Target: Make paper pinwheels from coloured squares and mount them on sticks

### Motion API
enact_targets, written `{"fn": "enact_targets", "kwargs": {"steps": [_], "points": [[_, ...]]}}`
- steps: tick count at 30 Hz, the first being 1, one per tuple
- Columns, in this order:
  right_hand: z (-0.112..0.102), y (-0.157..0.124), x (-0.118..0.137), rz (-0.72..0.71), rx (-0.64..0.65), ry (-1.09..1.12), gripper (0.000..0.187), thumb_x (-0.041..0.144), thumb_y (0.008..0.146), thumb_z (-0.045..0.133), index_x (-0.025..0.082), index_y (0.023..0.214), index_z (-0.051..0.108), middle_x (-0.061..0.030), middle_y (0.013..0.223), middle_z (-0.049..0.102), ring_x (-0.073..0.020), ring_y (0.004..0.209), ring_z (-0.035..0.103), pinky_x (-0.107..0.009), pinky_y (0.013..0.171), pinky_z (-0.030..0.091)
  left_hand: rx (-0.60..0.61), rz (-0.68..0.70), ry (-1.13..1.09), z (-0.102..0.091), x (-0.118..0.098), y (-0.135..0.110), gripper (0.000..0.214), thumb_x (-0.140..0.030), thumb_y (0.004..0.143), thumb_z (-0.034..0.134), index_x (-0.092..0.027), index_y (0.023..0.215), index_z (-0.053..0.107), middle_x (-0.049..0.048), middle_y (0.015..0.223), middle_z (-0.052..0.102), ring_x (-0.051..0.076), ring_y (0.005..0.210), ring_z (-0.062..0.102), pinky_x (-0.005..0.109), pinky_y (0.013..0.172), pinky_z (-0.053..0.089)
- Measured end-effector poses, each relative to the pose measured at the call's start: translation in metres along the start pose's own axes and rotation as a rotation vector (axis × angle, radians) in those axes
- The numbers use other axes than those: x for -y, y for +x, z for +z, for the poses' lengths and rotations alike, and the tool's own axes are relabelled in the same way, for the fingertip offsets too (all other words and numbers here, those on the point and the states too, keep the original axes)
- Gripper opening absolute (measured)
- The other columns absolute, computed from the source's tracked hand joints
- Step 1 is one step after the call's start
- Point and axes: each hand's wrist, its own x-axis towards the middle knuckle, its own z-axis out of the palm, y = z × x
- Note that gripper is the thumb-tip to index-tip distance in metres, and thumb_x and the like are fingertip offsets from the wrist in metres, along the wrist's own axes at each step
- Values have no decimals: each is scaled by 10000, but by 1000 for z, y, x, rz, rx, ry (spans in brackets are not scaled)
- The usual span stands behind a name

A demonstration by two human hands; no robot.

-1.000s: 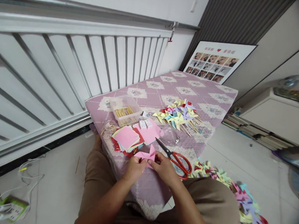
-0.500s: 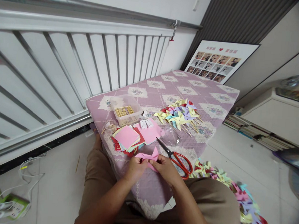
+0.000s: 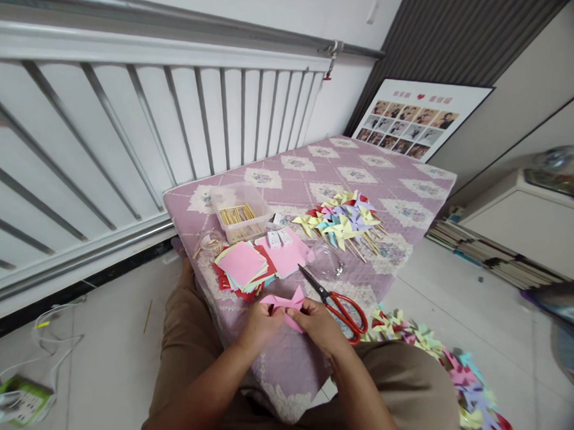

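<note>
My left hand (image 3: 261, 324) and my right hand (image 3: 316, 324) both pinch a pink paper pinwheel (image 3: 284, 301) over the near edge of a low table with a purple quilted cover (image 3: 404, 182). The fingers of both hands are closed on its folded flaps. Red-handled scissors (image 3: 341, 304) lie just right of my right hand. A stack of coloured paper squares (image 3: 243, 266) sits just beyond my left hand.
A clear box of wooden sticks (image 3: 239, 216) stands at the table's left. Finished pinwheels on sticks (image 3: 343, 221) lie mid-table, and more are heaped on the floor (image 3: 470, 391) at the right. A white railing (image 3: 127, 136) runs along the left. A photo board (image 3: 412, 119) leans behind.
The pinwheel's upper flaps have been folded down flatter between my fingers. Both hands stay at the same spot.
</note>
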Motion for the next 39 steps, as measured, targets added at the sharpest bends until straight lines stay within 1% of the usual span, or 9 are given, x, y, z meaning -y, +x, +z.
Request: {"fn": "enact_targets", "kwargs": {"steps": [3, 8, 11, 17, 21, 25, 30, 34, 39], "points": [[0, 0, 0, 9, 18, 21, 300, 437, 664, 755, 155, 735, 682, 15, 685, 659, -130, 592, 519, -260, 606, 393, 12, 24, 4, 0, 1, 0, 166, -209, 795, 542, -185, 875, 685, -24, 556, 585, 137, 555, 522, 220, 528, 381], [1, -1, 2, 25, 34, 45, 333, 466, 638, 763, 152, 720, 689, 21, 638, 643, -127, 573, 508, -262, 601, 391, -9, 30, 34, 3, 10, 4, 154, -203, 798, 517, -184, 732, 655, -31, 555, 562, 117, 504, 462, 220, 498, 340], [2, -2, 3, 29, 38, 65, 342, 478, 635, 761, 157, 741, 703, 19, 654, 653, -130, 584, 515, -266, 614, 402, -10, 23, 44, 4, 11, 4, 155, -200, 800, 514, -180, 725, 648, -34, 547, 552, 112, 495, 447, 215, 485, 324], [1, -2, -2, 33, 39, 104, 332, 468, 617, 785, 165, 732, 710, 29, 641, 641, -116, 562, 488, -251, 593, 386, 5, -5, 41, 2, 1, 0, 147, -182, 793, 522, -179, 737, 658, -23, 559, 580, 122, 512, 478, 217, 499, 349], [0, -2, -7, 28, 34, 133, 330, 463, 617, 792, 163, 727, 707, 36, 625, 620, -104, 543, 460, -239, 572, 363, 17, 6, 30, 5, 4, 1, 155, -160, 792, 511, -174, 748, 659, -16, 577, 595, 124, 517, 489, 218, 500, 354], [0, -3, -8, 7, 31, 137, 311, 450, 622, 795, 161, 689, 704, 35, 608, 611, -100, 535, 447, -234, 560, 346, 7, 8, 75, 9, 14, 5, 164, -196, 805, 513, -174, 718, 649, -11, 575, 591, 131, 516, 495, 228, 498, 342], [-1, -4, -7, -8, 32, 128, 305, 447, 620, 797, 161, 688, 715, 32, 588, 616, -108, 531, 467, -243, 565, 365, -2, 11, 126, 11, 19, 8, 123, -265, 780, 588, -190, 693, 631, -15, 581, 597, 149, 557, 531, 234, 526, 370], [0, -4, -8, 5, 18, 143, 312, 449, 617, 791, 163, 720, 720, 24, 616, 642, -121, 559, 507, -255, 591, 398, 15, 11, 76, 7, 14, 6, 147, -272, 809, 541, -183, 740, 635, -26, 549, 560, 129, 514, 489, 217, 494, 349], [3, -3, -7, 22, -1, 147, 262, 398, 643, 763, 165, 755, 722, 27, 650, 662, -114, 557, 504, -245, 583, 390, 59, 18, 3, 2, 12, 6, 156, -240, 785, 546, -167, 665, 612, -7, 577, 568, 132, 577, 517, 210, 548, 390]]}}
